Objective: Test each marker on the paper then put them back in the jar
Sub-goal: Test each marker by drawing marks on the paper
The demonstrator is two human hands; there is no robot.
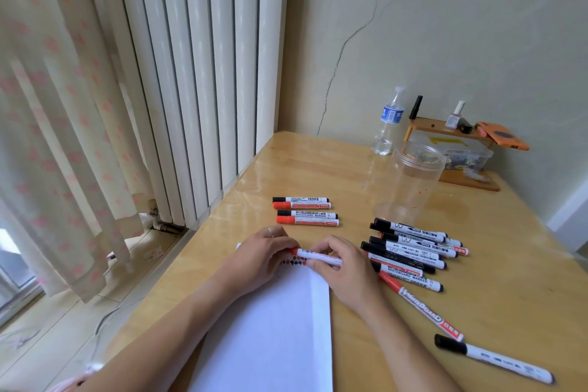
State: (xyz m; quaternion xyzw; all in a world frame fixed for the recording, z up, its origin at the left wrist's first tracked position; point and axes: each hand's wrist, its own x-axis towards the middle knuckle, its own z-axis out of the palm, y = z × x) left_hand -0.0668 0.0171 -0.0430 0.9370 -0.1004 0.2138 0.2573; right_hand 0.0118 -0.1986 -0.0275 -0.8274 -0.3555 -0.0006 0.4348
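- A slim white-barrelled marker (315, 257) with a red cap end is held level over the top edge of a smooth white sheet of paper (273, 325), where a short row of red and black test marks (293, 262) is seen.
- The left hand (259, 259) is curled round the red cap end, its fingers (288, 248) closed narrowly on it; a ring is worn on one finger.
- The right hand (342, 267) is closed on the barrel, which is pinched between thumb and bent fingers (318, 250).
- A clear, round plastic jar (410, 183) is stood upright and lidless on the desk (509, 264), beyond the paper and to the right.
- Four capped markers (306, 212), black and red caps alternating, are laid in a neat row beyond the hands.
- A loose heap of markers (410, 251) is piled just right of the right hand; a long red one (420, 305) and a black-capped one (493, 358) are laid apart, nearer the viewer.
- The desk is of glossy pale wood; a clear water bottle (388, 124) and a small wooden shelf (445, 129) are set by the cracked cream wall.
- A ribbed white radiator (197, 73) and a patterned curtain (57, 121) are seen at left.
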